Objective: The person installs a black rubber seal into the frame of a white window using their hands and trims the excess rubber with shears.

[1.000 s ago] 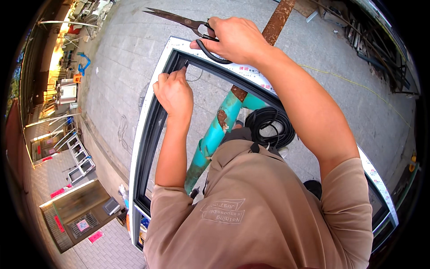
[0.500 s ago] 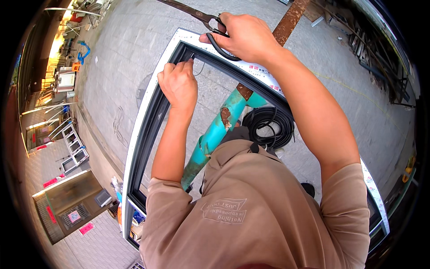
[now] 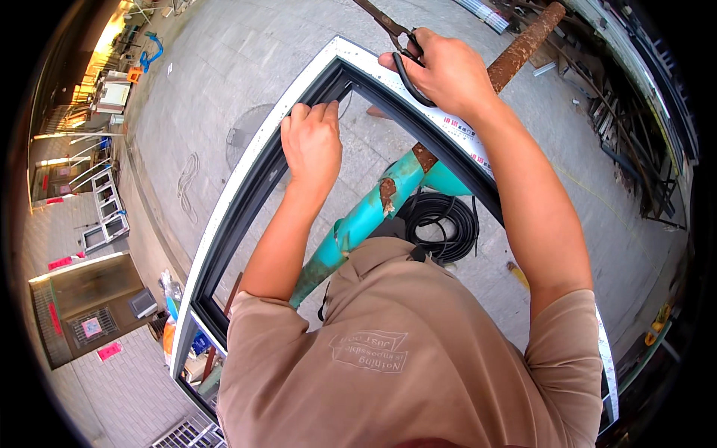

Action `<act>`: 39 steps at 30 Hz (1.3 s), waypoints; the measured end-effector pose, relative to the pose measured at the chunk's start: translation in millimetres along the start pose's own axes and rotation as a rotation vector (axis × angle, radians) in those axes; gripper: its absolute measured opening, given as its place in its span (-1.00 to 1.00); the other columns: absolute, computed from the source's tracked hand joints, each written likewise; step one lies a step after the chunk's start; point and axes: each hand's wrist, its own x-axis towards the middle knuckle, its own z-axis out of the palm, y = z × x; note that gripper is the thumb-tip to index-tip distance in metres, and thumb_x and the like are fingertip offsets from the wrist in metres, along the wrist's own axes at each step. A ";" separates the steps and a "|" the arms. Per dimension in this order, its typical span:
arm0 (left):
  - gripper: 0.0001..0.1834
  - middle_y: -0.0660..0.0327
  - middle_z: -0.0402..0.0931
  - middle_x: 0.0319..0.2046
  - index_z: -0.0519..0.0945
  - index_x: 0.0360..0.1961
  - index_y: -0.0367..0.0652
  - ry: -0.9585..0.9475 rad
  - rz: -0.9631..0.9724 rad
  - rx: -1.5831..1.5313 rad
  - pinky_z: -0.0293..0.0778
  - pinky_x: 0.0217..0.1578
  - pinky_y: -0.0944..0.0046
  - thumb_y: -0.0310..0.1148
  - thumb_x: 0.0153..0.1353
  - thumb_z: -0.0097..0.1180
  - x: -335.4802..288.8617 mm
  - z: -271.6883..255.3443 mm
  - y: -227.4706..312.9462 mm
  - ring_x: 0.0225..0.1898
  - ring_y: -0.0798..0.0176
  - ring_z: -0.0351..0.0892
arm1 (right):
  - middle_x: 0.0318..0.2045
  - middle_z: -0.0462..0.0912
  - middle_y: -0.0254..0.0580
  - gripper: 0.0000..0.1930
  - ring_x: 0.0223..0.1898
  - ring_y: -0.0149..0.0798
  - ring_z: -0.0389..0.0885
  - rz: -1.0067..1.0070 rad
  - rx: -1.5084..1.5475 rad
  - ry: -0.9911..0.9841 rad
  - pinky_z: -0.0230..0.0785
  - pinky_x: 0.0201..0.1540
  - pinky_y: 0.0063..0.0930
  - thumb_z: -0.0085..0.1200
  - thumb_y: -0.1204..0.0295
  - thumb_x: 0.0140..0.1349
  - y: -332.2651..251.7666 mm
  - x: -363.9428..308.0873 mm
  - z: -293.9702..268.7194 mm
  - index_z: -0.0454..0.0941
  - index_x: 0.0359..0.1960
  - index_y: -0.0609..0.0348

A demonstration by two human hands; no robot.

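A large window or door frame [image 3: 226, 198], white outside with a black inner channel, surrounds my forearms and slants away from me. At its left side, a little below the far corner, my left hand [image 3: 314, 142] has its fingers curled closed against the black inner channel. Whatever the fingertips press or pinch is hidden. A thin curved strand [image 3: 349, 103] shows beside that corner. Over the far right edge, my right hand [image 3: 454, 75] is closed on dark metal scissors [image 3: 390, 28] by the black handle loops, blades pointing up and away to the left.
Beneath the frame runs a peeling teal pole [image 3: 366, 213]; a rusty pole [image 3: 526, 45] extends beyond. A coil of black hose [image 3: 455, 231] lies on the paved floor. Scrap lengths [image 3: 612, 134] are piled far right. Ladder-like metal frames [image 3: 112, 209] stand at the left.
The view has shifted, so the frame appears turned. My left hand is now farther from the far corner, lower along the left side. My right hand still holds the scissors at the far edge.
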 end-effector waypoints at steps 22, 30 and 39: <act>-0.61 0.32 0.76 -0.11 0.84 0.11 -0.09 -0.123 -0.014 0.016 0.49 -0.07 0.09 -0.45 0.30 0.18 -4.4 -13.7 -2.0 -0.08 0.14 0.61 | -0.37 0.80 0.17 -0.19 -0.19 0.27 0.82 -0.002 0.004 -0.012 0.63 -0.04 0.09 0.22 -0.43 0.32 -0.9 -0.2 1.3 0.72 -0.18 0.28; -0.59 0.24 0.74 -0.03 0.80 0.15 -0.20 -0.164 0.057 0.103 0.51 -0.06 0.10 -0.46 0.30 0.18 -11.8 -18.9 1.4 -0.07 0.12 0.60 | -0.35 0.80 0.19 -0.19 -0.19 0.27 0.82 0.017 0.011 -0.034 0.62 -0.05 0.09 0.23 -0.42 0.33 -0.3 -0.8 -3.9 0.71 -0.18 0.29; -0.57 0.24 0.75 0.00 0.80 0.17 -0.21 -0.149 -0.006 0.044 0.54 -0.06 0.08 -0.48 0.29 0.18 -18.4 -18.9 -0.3 -0.05 0.11 0.61 | -0.37 0.80 0.19 -0.18 -0.20 0.28 0.82 0.019 -0.012 -0.034 0.63 -0.04 0.09 0.22 -0.44 0.32 -1.5 0.3 -5.1 0.70 -0.22 0.28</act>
